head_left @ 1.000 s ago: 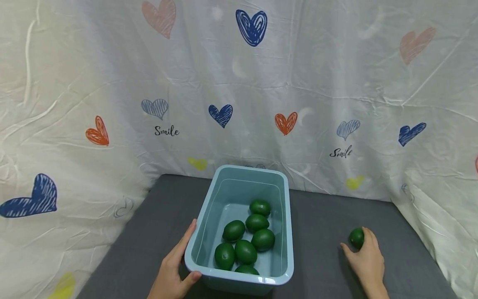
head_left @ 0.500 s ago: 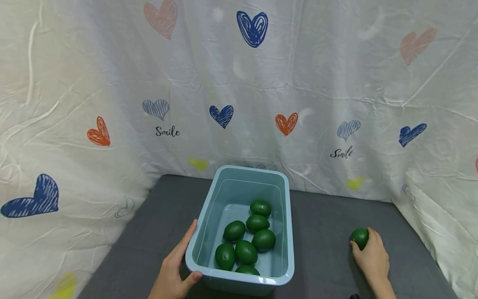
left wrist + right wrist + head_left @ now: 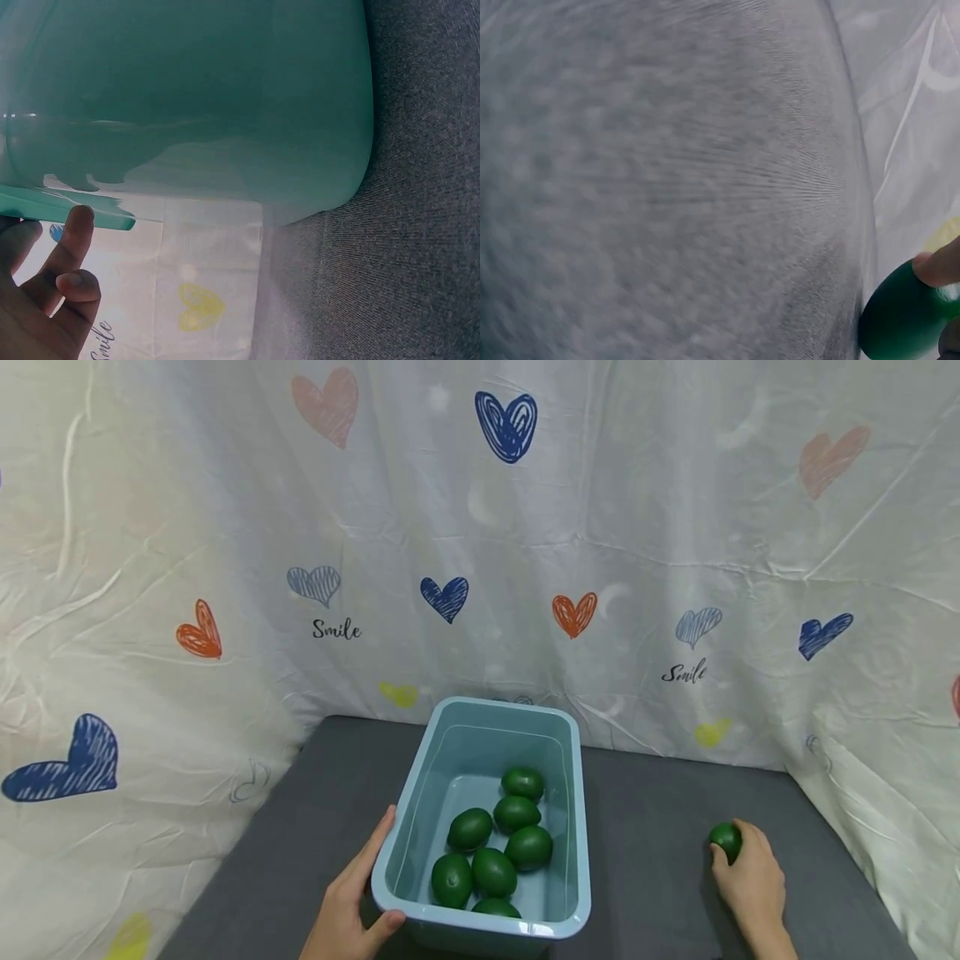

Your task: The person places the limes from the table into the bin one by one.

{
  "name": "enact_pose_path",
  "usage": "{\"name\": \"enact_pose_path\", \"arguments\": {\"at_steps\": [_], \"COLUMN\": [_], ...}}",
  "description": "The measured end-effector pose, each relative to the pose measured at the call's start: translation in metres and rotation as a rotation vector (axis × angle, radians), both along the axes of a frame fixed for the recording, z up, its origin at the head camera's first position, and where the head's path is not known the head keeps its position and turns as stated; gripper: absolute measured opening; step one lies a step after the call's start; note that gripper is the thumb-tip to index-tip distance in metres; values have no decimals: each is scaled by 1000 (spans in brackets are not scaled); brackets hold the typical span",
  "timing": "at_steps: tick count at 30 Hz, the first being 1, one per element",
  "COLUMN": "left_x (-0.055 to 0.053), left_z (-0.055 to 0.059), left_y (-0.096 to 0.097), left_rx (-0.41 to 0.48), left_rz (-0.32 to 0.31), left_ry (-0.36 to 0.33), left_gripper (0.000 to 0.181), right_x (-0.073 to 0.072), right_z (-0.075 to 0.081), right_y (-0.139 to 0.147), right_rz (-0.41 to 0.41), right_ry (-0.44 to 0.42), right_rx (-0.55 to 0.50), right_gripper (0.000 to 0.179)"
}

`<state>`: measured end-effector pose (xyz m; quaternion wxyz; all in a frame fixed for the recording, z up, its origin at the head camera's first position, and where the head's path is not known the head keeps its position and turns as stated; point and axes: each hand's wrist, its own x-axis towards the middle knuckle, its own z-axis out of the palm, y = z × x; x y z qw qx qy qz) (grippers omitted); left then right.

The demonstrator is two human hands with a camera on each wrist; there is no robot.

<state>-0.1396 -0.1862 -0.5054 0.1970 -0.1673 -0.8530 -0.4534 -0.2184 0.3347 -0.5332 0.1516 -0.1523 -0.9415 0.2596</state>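
Note:
Several glossy dark green avocados [image 3: 531,847] lie on the floor of a light blue plastic bin [image 3: 558,906]. My left hand [image 3: 348,893] holds the bin's near left corner, thumb at the front rim and fingers along the left side. In the left wrist view a fingertip [image 3: 81,217] meets the rim from below. Off to the right, my right hand [image 3: 752,877] grips another avocado [image 3: 724,839] between thumb and fingers, low over the dark cloth. The right wrist view shows only part of that avocado [image 3: 900,319], with fingertips on it.
A dark grey cloth [image 3: 645,827] covers the tabletop. Behind and on both sides hangs a pale curtain [image 3: 525,518] printed with hearts and the word "Smile". The bin stands between the two hands, its far end near the curtain.
My right hand has closed its thumb in on the avocado and shifted slightly to the right with it. The left hand and bin stay put; the head view has tilted slightly.

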Motion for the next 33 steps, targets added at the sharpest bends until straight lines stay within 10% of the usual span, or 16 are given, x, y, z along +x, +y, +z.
{"name": "enact_pose_path", "arguments": {"at_steps": [16,33], "left_x": [0,0], "left_z": [-1,0], "left_y": [-1,0], "left_rx": [8,9], "left_rz": [-21,-10], "left_ry": [22,17], "left_gripper": [92,92], "right_x": [0,10], "right_z": [-1,37], "right_y": [13,-2], "right_rz": [-9,9], "right_ry": [-129,150], "right_rx": [6,45], "right_gripper": [74,71]}}
